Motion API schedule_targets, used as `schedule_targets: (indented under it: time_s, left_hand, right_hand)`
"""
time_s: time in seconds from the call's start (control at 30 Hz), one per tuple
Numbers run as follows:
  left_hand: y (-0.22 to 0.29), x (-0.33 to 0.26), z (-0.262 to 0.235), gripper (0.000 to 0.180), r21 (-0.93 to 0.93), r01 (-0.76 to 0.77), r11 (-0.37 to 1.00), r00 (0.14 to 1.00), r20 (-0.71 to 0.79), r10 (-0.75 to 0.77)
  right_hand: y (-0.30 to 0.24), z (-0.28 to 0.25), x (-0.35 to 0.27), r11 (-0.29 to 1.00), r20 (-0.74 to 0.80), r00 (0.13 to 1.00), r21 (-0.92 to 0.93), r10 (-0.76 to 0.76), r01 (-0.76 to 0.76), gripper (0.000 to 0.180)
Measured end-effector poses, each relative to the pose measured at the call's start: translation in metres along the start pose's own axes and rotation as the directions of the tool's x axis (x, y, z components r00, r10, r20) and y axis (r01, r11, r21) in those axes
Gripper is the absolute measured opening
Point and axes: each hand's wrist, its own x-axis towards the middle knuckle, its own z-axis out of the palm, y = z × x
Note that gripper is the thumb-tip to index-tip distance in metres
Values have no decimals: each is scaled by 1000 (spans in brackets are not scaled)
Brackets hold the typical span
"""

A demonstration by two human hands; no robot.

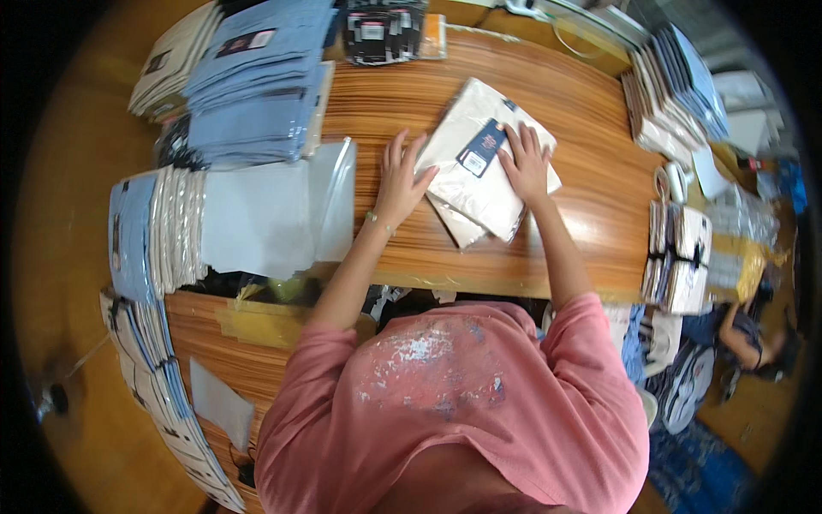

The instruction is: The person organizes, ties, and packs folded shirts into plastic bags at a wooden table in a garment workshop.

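A folded cream garment in a clear plastic bag (462, 184) lies tilted on the wooden table, with a dark blue hang tag (481, 150) on its front. Beneath it, a second cream packet (454, 227) sticks out at the near side. My left hand (400, 178) is open at the packet's left edge, its thumb at the plastic and its other fingers stretched out toward the far side. On the right part of the top packet, next to the tag, my right hand (528, 167) lies open with its fingers extended. How far the lower packet reaches is hidden.
Bagged blue garments (257, 60) are stacked at the far left. Nearer lie clear plastic bags (265, 210) and a row of packets (175, 231). Black packages (383, 34) stand at the back. Garment stacks (672, 94) and tied bundles (681, 257) line the right; another person (741, 338) is beyond.
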Motion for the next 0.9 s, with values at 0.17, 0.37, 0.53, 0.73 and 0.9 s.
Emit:
schedule_targets:
  time_s: [0.17,0.37,0.53,0.73,0.9]
  left_hand:
    - [35,-23,59,58,292,-34,956,977,213,-31]
    - [54,-21,68,50,197,-37,980,996,87,20]
    - [67,-71,78,56,408,-9,913,987,150,-57]
    - [58,-96,63,48,457,248,854,969,-107,-225]
    - [48,-162,-66,20,120,486,865,658,-702,-272]
  right_hand:
    - [18,-54,-13,999,67,998,-44,16,-13,52]
    - [41,-62,-97,985,206,964,44,-170,164,52]
    - [85,-109,-112,976,79,987,176,-143,127,54]
    - [91,-43,-74,974,26,993,-195,-116,119,52]
    - [82,-32,-59,965,188,974,-205,-124,163,53]
